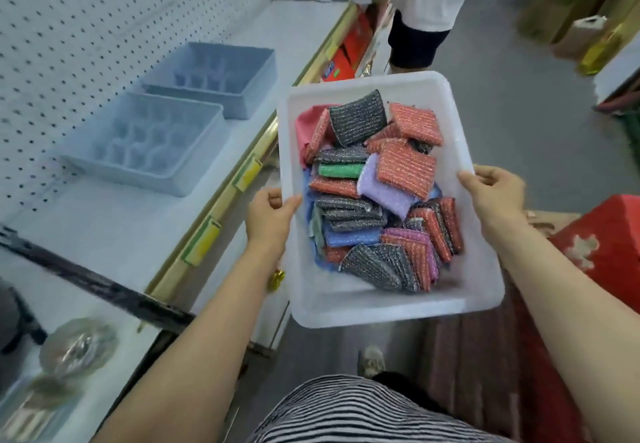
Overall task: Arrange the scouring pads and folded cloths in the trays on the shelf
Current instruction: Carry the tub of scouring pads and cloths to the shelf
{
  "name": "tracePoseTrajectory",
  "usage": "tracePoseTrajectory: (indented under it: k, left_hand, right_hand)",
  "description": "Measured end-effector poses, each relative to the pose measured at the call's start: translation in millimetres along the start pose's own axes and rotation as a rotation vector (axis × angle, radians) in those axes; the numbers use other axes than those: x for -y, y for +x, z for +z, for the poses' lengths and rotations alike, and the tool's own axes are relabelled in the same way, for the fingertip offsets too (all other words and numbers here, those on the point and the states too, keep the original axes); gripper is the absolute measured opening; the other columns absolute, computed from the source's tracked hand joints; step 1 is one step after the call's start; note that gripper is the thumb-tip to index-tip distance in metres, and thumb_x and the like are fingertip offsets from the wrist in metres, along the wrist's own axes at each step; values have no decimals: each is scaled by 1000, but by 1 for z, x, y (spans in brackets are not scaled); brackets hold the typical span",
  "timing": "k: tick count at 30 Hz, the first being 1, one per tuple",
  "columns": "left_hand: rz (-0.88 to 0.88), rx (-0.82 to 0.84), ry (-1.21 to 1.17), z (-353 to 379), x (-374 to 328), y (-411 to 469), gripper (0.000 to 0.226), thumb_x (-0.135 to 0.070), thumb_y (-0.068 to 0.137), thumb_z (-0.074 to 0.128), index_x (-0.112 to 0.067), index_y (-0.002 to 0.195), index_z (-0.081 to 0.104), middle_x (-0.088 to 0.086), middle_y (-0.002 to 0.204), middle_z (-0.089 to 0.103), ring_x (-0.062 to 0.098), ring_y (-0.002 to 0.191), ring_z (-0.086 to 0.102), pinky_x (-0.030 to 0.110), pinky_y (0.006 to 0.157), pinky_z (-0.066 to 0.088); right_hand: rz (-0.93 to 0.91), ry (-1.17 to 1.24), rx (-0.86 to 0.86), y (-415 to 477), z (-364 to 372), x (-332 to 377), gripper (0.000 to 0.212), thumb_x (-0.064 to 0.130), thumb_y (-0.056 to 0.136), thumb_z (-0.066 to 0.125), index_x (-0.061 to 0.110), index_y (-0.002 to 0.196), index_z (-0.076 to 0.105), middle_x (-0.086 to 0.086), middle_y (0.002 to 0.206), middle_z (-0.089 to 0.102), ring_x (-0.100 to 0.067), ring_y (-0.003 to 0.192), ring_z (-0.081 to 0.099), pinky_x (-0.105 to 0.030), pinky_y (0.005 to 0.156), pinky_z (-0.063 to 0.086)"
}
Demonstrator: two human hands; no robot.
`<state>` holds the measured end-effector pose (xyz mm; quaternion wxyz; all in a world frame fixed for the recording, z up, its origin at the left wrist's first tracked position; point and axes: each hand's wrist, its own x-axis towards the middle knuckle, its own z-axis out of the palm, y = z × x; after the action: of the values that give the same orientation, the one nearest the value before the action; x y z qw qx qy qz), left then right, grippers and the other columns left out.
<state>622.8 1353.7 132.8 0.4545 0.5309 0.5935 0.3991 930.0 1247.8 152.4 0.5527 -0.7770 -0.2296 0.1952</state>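
Observation:
A white plastic bin (388, 300) hangs in the air beside the shelf, held by both hands. My left hand (268, 215) grips its left rim and my right hand (493, 193) grips its right rim. Inside lies a jumbled heap of scouring pads (405, 168) in red, grey, green, purple and pink, with folded cloths (349, 238) partly buried among them. Two pale blue trays stand on the white shelf (114, 234) to the left: the near tray (145, 144) and the far tray (214, 75). Both show only moulded dividers inside.
A pegboard wall (86, 19) backs the shelf, which has a gold front edge (221, 196) with yellow price tags. Another person's leg (422, 12) stands ahead in the aisle. A red box (602, 245) sits at right. Glass items (76, 345) rest at lower left.

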Motion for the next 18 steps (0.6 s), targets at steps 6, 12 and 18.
tracePoseTrajectory:
  k: [6, 12, 18]
  left_hand:
    - [6, -108, 3, 53, -49, 66, 21, -28, 85, 77, -16, 92, 61, -2, 84, 66, 13, 71, 58, 18, 57, 44]
    - [15, -204, 0, 90, -81, 142, 20, -28, 83, 79, -18, 89, 62, 5, 87, 69, 21, 77, 62, 41, 75, 53]
    - [0, -278, -68, 137, -104, 242, 25, -35, 81, 79, -18, 93, 65, 2, 89, 71, 20, 80, 65, 43, 78, 55]
  right_hand:
    - [-92, -3, 146, 132, 37, 63, 23, 24, 88, 73, 13, 107, 70, 2, 86, 65, -15, 81, 61, -31, 78, 52]
    - [-159, 19, 256, 234, 91, 109, 23, 23, 89, 72, 10, 109, 69, 0, 83, 64, -15, 74, 60, -29, 73, 52]
    - [-206, 3, 312, 348, 159, 150, 22, 23, 89, 73, 11, 106, 70, -6, 93, 67, -21, 81, 64, -34, 74, 55]
